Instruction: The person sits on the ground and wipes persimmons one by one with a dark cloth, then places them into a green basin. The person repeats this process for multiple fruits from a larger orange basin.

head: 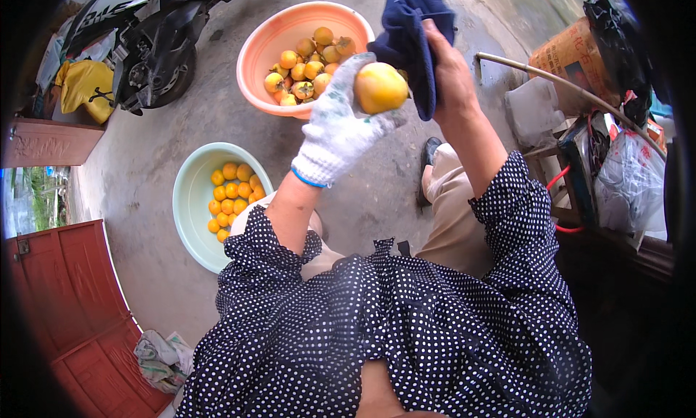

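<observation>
My left hand [342,113], in a white knitted work glove with a blue cuff edge, grips a yellow-orange persimmon [382,88] between thumb and fingers. Bare, my right hand [450,72] holds a folded dark blue cloth [416,43] just to the right of the fruit. Whether cloth and fruit touch I cannot tell. Beyond my left hand stands an orange plastic basin [255,48] with many persimmons [314,69], some showing their dry calyxes. By my left leg, a pale green basin [190,200] contains smooth orange persimmons [231,189]; my trouser leg covers part of its right side.
A motorcycle [157,59] is parked at the upper left, near a yellow cloth [87,91]. Red wooden doors [65,276] stand at the left. On the right are a pole [560,76], a brown sack [571,64], a translucent plastic jug [533,111] and plastic bags [631,184].
</observation>
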A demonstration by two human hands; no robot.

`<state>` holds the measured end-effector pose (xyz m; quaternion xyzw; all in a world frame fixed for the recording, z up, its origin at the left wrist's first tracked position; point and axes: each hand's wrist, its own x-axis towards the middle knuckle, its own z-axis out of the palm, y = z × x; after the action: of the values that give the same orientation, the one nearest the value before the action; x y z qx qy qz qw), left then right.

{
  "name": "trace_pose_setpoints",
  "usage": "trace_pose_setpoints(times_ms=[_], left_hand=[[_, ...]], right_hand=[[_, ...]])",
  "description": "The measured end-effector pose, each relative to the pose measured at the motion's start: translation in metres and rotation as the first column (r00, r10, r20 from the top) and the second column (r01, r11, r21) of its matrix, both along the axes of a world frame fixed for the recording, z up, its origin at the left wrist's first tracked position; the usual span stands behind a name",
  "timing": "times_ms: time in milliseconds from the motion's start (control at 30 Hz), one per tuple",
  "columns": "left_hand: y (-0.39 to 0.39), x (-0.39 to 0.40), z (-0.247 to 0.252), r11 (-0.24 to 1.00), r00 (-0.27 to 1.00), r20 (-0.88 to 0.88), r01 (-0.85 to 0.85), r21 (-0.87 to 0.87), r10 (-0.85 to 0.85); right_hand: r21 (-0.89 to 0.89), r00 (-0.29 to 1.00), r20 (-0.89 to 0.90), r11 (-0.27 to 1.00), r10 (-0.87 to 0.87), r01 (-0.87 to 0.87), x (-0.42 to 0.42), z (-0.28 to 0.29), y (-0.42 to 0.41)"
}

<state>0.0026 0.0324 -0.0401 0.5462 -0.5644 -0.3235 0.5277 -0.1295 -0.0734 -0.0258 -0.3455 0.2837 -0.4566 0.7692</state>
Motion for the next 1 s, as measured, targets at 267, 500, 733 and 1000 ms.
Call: trace_pose_setpoints(times_ms=[267, 500, 733, 1000], left_hand=[[-0.002, -0.001, -0.002, 0.993, 0.874, 0.483, 0.010, -0.116, 0.048], [-0.005, -0.007, -0.016, 0.959, 0.948, 0.317, 0.124, -0.254, -0.039], [-0.005, -0.004, 0.006, 0.992, 0.931, 0.357, -0.109, 0.062, 0.080], [-0.012, 0.009, -0.012, 0.995, 0.745, 0.661, 0.091, 0.031, -0.089]], right_hand=[[-0.433, 0.914, -0.403, 0.887, -0.033, -0.159, 0.001, -0.013, 0.013], [-0.001, 0.889, -0.421, 0.980, 0.178, -0.197, -0.008, -0.007, 0.004], [-0.096, 0.982, -0.178, 0.995, -0.057, 0.040, -0.014, 0.008, 0.002], [-0.640, 0.734, -0.634, 0.699, -0.243, -0.321, 0.000, -0.013, 0.022]])
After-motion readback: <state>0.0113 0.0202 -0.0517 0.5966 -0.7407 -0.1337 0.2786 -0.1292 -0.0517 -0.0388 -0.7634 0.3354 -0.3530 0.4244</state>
